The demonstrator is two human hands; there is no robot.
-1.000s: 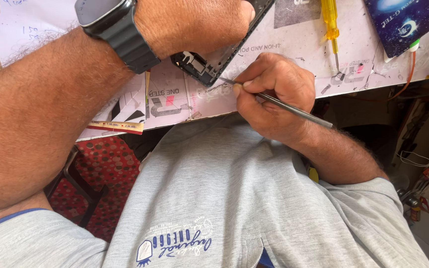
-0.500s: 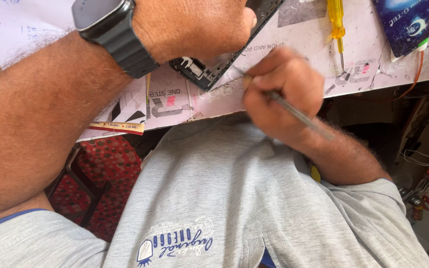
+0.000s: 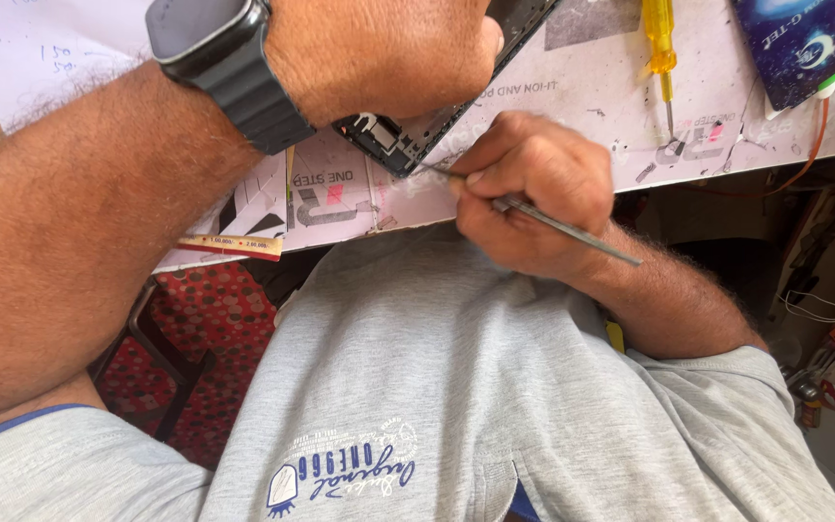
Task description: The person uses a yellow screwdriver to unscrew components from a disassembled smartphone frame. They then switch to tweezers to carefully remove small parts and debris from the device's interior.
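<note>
The opened phone (image 3: 408, 135) lies on the paper-covered bench (image 3: 553, 106), near its front edge and left of centre, its dark body running up and to the right under the left hand (image 3: 379, 53). Its back is off at the near corner: a small board with metal parts lies bare there, so the opening work looks done, while the work inside seems only partly through, since the tool tip is at that corner and nothing removed lies beside it. How much remains inside I cannot tell; most of the phone is covered.

The left hand is closed down over the phone, pressing it to the bench; a dark smartwatch (image 3: 215, 48) sits on that wrist. The right hand (image 3: 533, 188) is closed in a pen grip on a thin metal probe (image 3: 572, 227), whose tip touches the bare corner and whose tail points right and toward the person.

Farther right on the bench a yellow-handled screwdriver (image 3: 659, 43) lies with its blade pointing near, and beyond it a dark blue box (image 3: 804, 39), shut, contents unseen. An orange wire (image 3: 809, 155) hangs off the right edge. No open tray or dish shows. A red patterned seat (image 3: 205, 338) is below left.
</note>
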